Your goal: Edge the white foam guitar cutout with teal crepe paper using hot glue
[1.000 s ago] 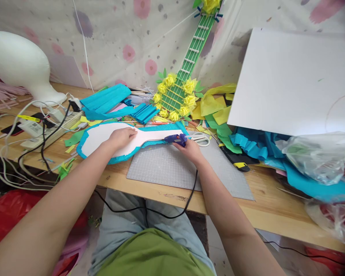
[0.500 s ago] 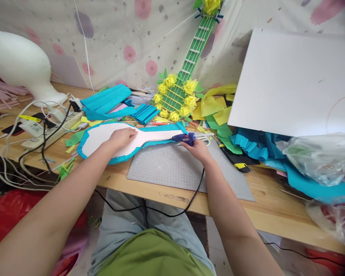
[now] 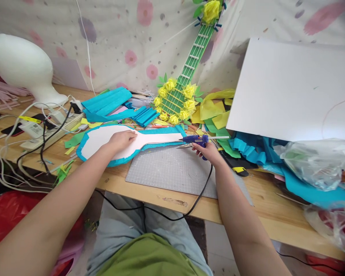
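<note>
One glue gun (image 3: 197,139) gripped in right hand (image 3: 207,150) at edge of cutout (image 3: 99,141); left hand (image 3: 122,140) atop, grasp unclear.

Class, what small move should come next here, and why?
Probably, squeeze a little glue along the neck end of the white guitar-shaped cutout: the right hand holds the glue gun, its tip beside that end; the left hand rests on the wide body; and blue crepe paper juts past the neck's edges.

Around the cutout (image 3: 99,142) on the table (image 3: 261,189): strip (image 3: 63,127) at nine, head (image 3: 21,63) at ten, guitar (image 3: 176,94) at one, gun (image 3: 197,140) at three — bag (image 3: 313,163) farther out — and mat (image 3: 172,170) at four, overlapped by the cutout.
</note>
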{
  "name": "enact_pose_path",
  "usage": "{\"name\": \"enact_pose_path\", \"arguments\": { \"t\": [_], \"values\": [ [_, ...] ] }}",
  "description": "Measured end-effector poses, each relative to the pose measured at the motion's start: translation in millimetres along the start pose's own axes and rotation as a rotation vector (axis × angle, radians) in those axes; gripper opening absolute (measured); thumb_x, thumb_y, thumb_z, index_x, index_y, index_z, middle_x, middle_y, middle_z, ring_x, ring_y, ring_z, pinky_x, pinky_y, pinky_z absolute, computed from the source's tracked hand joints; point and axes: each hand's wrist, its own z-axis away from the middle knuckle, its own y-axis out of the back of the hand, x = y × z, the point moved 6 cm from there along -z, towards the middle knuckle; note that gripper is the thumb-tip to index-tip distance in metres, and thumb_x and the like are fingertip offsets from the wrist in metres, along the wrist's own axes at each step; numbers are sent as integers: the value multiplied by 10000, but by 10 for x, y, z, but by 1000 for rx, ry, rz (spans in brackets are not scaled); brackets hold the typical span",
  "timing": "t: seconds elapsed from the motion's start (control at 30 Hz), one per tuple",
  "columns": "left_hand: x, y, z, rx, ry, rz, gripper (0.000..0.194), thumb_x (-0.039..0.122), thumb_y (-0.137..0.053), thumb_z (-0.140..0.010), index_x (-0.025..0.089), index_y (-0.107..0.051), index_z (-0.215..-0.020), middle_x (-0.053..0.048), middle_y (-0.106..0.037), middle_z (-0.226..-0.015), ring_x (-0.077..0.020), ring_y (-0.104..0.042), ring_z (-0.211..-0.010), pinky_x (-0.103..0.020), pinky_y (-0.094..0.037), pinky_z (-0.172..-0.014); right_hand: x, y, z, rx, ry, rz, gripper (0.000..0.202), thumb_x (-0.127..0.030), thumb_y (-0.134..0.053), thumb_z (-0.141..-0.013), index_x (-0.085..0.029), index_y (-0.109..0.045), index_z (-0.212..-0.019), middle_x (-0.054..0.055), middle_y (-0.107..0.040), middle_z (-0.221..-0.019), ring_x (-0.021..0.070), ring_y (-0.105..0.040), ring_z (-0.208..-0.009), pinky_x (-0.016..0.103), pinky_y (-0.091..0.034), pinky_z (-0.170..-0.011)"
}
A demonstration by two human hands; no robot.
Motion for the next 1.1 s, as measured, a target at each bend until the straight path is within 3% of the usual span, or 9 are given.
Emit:
{"name": "enact_pose_path", "arguments": {
  "t": [0.2,0.37,0.63,0.73,0.93,1.1],
  "values": [
    [13,16,11,-8,5,10,405,341,-331,-886,241,-562,-1204,19,-524,-1302,-160,-481,-1191,-242,-376,-970,139,161,23,92,-31,-22,416,-553,-590,-687,-142,-631,-731,62,-650,-657,99,-523,-461,227,-419,-438],
    [18,10,11,-3,4,9,402,343,-325,-893,245,-557,-1207,27,-516,-1309,-150,-474,-1198,-232,-373,-972,375,523,55,405,-121,143,495,-594,-544,-687,-121,-657,-780,62,-608,-561,175,-564,-513,283,-423,-513],
    [-14,-27,23,9,44,50,403,341,-320,-895,251,-552,-1212,43,-506,-1318,-130,-442,-1228,-221,-349,-995,595,633,-24,625,-225,326,500,-537,-497,-733,-102,-628,-942,140,-663,-783,282,-613,-804,373,-439,-718],
    [-46,-40,26,27,42,63,397,358,-331,-892,267,-560,-1202,57,-514,-1308,-131,-441,-1228,-219,-354,-990,576,638,-18,648,-275,380,505,-508,-485,-756,-85,-596,-1007,175,-654,-892,302,-600,-883,386,-423,-765],
    [-116,-62,20,61,34,91,375,381,-375,-875,291,-584,-1173,71,-531,-1287,-146,-478,-1196,-224,-388,-953,565,628,21,519,-312,471,468,-495,-490,-771,-94,-533,-1008,193,-609,-982,296,-573,-938,379,-410,-790],
    [-98,-61,35,70,11,104,388,373,-352,-887,267,-579,-1183,56,-535,-1284,-147,-462,-1212,-233,-378,-970,333,684,314,646,-152,737,467,-467,-622,-666,-121,-463,-937,218,-536,-1027,334,-488,-1025,422,-382,-828]
  ]
}}
